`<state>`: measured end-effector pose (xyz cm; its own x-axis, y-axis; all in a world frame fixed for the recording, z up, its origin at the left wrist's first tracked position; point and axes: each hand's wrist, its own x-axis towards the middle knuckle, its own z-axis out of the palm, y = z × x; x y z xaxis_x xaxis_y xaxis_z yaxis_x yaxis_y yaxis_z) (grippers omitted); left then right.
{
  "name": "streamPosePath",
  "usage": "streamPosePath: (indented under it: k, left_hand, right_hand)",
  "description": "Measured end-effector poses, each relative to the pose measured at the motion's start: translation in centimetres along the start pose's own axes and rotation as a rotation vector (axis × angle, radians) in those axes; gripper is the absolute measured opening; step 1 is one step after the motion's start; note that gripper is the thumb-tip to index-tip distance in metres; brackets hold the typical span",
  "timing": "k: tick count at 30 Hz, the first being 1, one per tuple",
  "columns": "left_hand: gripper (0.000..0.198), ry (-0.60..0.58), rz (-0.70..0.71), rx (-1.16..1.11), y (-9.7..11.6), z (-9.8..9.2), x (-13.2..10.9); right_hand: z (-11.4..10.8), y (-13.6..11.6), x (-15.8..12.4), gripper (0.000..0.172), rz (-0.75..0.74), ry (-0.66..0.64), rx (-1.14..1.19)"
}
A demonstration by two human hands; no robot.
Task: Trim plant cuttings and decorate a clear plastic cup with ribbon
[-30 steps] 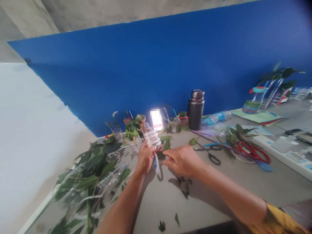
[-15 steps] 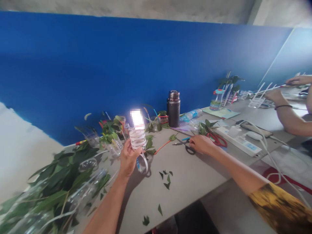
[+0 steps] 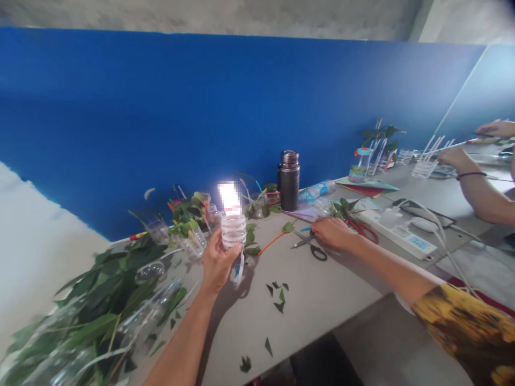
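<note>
My left hand [image 3: 217, 261] is wrapped round a clear ribbed plastic bottle [image 3: 233, 229], held upright above the grey table [image 3: 322, 295]. A cut strip of the bottle's plastic with a blue label [image 3: 238, 266] curls down below my fingers. My right hand [image 3: 332, 234] reaches to the right and rests on the handles of black scissors [image 3: 311, 245] lying on the table, fingers curled over them. An orange straw [image 3: 271, 242] lies between the two hands.
Leafy branches and clear bottles [image 3: 100, 300] are heaped at the left. A dark flask [image 3: 288, 180], red scissors [image 3: 364, 229], a water bottle [image 3: 317, 189] and a white power strip [image 3: 402, 236] stand beyond. Leaf scraps [image 3: 277, 292] dot the table. Another person's hands [image 3: 454, 155] work at the far right.
My right hand left the bottle and went right to the black scissors. My left hand lifted the bottle upright. The view swung to the right.
</note>
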<state>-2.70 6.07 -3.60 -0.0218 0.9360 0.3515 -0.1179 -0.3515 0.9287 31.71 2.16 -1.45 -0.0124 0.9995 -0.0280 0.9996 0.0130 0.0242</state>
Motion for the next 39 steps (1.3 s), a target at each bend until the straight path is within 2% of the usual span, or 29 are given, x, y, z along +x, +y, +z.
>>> streamPosePath:
  k: [3, 7, 11, 13, 15, 17, 20, 21, 23, 25, 26, 30, 33, 36, 39]
  left_hand:
    - [0.061, 0.004, -0.012, -0.028, -0.4, 0.3, -0.1]
    - [0.066, -0.011, -0.036, -0.081, -0.8, 0.6, -0.2]
    - [0.071, -0.078, -0.042, -0.067, -0.7, 0.6, -0.3]
    - [0.074, -0.101, -0.011, -0.027, -0.6, 0.5, -0.3]
    - [0.075, -0.103, 0.055, 0.014, -0.6, 0.3, -0.2]
    - [0.073, -0.088, 0.114, 0.059, -0.7, 0.1, -0.1]
    - [0.069, -0.075, 0.154, 0.136, -1.0, -0.3, 0.0]
    - [0.068, -0.084, 0.165, 0.161, -1.1, -0.4, 0.0]
    - [0.068, -0.110, 0.195, 0.220, -1.2, -0.5, 0.0]
    - [0.067, -0.121, 0.229, 0.288, -1.4, -0.6, 0.0]
    - [0.066, -0.122, 0.245, 0.318, -1.4, -0.6, -0.1]
    - [0.065, -0.126, 0.295, 0.381, -1.7, -0.7, -0.1]
    - [0.065, -0.129, 0.297, 0.401, -1.7, -0.7, -0.2]
    - [0.067, -0.148, 0.266, 0.357, -1.8, -0.6, -0.3]
    - [0.070, -0.163, 0.238, 0.293, -1.9, -0.5, -0.2]
  right_hand:
    - [0.1, 0.5, -0.7, 0.032, 0.004, 0.063, 0.054]
    - [0.7, 1.0, -1.0, 0.032, -0.052, 0.120, 0.299]
    - [0.9, 0.8, -1.2, 0.053, -0.151, 0.059, 0.422]
    - [0.7, 0.2, -1.4, 0.059, -0.147, 0.078, 0.418]
    - [0.2, -0.6, -1.6, 0.050, -0.119, 0.115, 0.420]
    - [-0.3, -1.3, -1.8, 0.037, -0.158, 0.113, 0.456]
    - [-1.0, -2.1, -1.9, 0.034, -0.238, 0.020, 0.525]
    - [-1.1, -2.2, -1.9, 0.037, -0.238, -0.012, 0.533]
    - [-1.1, -2.4, -2.0, 0.053, -0.222, -0.044, 0.532]
    - [-0.8, -2.6, -2.1, 0.068, -0.214, -0.037, 0.526]
    - [-0.5, -2.7, -2.2, 0.070, -0.203, -0.021, 0.522]
    - [1.1, -3.6, -2.3, 0.061, -0.118, 0.059, 0.456]
    - [1.7, -4.0, -2.6, 0.050, -0.119, 0.094, 0.370]
    - [1.3, -4.2, -2.9, 0.036, -0.157, 0.105, 0.270]
    - [-0.1, -4.3, -3.1, 0.035, -0.219, 0.090, 0.191]
